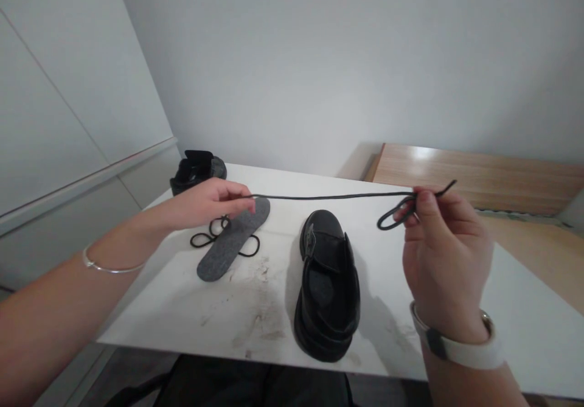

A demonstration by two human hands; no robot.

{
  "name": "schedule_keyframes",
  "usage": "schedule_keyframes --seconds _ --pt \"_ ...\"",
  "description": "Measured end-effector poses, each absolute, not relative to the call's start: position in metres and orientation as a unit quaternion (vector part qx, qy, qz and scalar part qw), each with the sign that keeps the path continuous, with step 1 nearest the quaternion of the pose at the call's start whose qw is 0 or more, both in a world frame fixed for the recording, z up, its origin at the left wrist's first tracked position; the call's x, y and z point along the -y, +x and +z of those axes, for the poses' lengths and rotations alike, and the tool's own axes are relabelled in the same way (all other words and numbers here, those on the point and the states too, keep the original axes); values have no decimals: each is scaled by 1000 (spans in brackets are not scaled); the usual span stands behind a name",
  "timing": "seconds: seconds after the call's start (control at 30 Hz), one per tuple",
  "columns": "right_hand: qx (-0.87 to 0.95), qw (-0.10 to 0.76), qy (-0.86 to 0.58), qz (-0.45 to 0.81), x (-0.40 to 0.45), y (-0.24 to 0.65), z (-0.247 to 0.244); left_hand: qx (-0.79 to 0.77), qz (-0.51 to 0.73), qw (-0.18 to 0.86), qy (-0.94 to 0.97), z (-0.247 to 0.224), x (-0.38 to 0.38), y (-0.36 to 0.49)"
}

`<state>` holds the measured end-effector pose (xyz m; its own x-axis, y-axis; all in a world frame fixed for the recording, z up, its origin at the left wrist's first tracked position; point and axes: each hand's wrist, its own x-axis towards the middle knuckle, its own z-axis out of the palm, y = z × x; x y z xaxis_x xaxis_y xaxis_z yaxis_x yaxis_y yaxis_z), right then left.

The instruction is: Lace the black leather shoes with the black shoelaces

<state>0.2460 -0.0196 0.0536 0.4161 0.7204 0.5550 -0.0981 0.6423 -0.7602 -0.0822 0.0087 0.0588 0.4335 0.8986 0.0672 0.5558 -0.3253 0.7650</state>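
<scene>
A dark shoelace [328,198] is stretched nearly level between my two hands above the table. My left hand [221,199] pinches one end of it. In my right hand [440,236] the other end is gripped between thumb and fingers, with a small loop hanging and a short tip sticking out. Below, between the hands, a black shoe [329,291] without a lace stands on the table, its toe pointing away from me. Under my left hand lies a grey insole [223,252], resting over another coiled dark lace [199,241].
A second black shoe [196,168] stands at the table's far left, partly behind my left hand. The white table [182,316] has dark smudges near its front edge. A wooden panel [456,173] stands at the back right, and a white wall rises behind.
</scene>
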Motion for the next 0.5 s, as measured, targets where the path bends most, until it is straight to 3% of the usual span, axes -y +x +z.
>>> schedule_keyframes --seconds 0.23,0.5 --pt "326 839 -332 283 -15 296 34 -478 371 474 640 55 -27 -146" --pt "219 875 -364 232 -60 334 23 -456 532 461 545 70 -24 -163"
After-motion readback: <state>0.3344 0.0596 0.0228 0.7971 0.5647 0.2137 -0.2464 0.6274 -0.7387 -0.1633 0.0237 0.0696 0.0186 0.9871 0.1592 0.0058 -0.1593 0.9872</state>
